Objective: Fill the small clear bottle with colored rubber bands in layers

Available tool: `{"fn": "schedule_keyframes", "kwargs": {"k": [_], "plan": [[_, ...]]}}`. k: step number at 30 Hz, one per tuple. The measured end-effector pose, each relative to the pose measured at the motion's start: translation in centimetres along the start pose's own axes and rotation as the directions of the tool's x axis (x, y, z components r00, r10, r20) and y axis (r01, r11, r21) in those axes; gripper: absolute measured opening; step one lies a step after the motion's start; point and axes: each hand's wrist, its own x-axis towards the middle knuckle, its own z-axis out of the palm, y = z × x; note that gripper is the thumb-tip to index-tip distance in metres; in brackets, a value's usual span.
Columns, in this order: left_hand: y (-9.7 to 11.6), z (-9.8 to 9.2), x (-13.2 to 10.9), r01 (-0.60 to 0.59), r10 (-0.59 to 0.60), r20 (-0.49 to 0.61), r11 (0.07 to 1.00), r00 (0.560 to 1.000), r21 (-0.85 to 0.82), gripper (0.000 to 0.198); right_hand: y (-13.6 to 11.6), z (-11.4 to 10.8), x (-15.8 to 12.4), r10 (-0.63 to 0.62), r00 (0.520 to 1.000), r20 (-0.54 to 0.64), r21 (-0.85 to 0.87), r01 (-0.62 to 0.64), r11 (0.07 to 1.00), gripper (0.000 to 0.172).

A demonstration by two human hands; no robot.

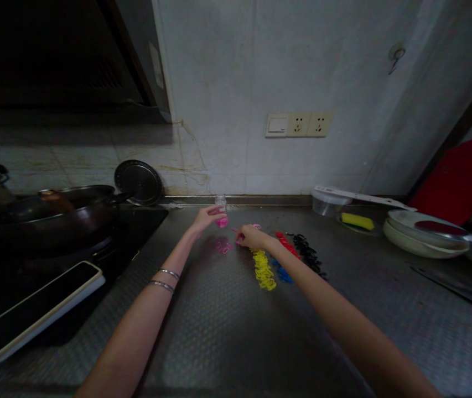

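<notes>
My left hand (pixel 206 216) grips a small clear bottle (pixel 221 209) with pink bands inside, standing on the steel counter (pixel 227 320). My right hand (pixel 249 236) is pinched on pink rubber bands near a small pink pile (pixel 223 247). Just right of that hand lie rows of yellow bands (pixel 264 270), blue bands (pixel 284 273), red bands (pixel 287 244) and black bands (pixel 308 253).
A dark wok (pixel 61 213) and a round lid (pixel 138 181) sit on the stove at left, with a black slab (pixel 36 309) in front. At right stand a clear container (pixel 326 202), a yellow sponge (pixel 357 221) and stacked bowls (pixel 422 235). Wall sockets (pixel 297 124) are above.
</notes>
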Motion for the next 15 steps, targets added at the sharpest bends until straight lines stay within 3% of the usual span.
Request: {"fn": "schedule_keyframes", "kwargs": {"k": [6, 15], "plan": [[-0.1, 0.1, -0.2, 0.015, -0.015, 0.003, 1.000, 1.000, 0.013, 0.053, 0.8, -0.4, 2.6, 0.101, 0.988, -0.119, 0.030, -0.098, 0.995, 0.021], [-0.3, -0.2, -0.1, 0.028, -0.028, 0.002, 1.000, 1.000, -0.008, 0.051, 1.0, 1.2, 5.6, 0.155, 0.986, -0.057, -0.024, -0.157, 0.987, 0.020]]}}
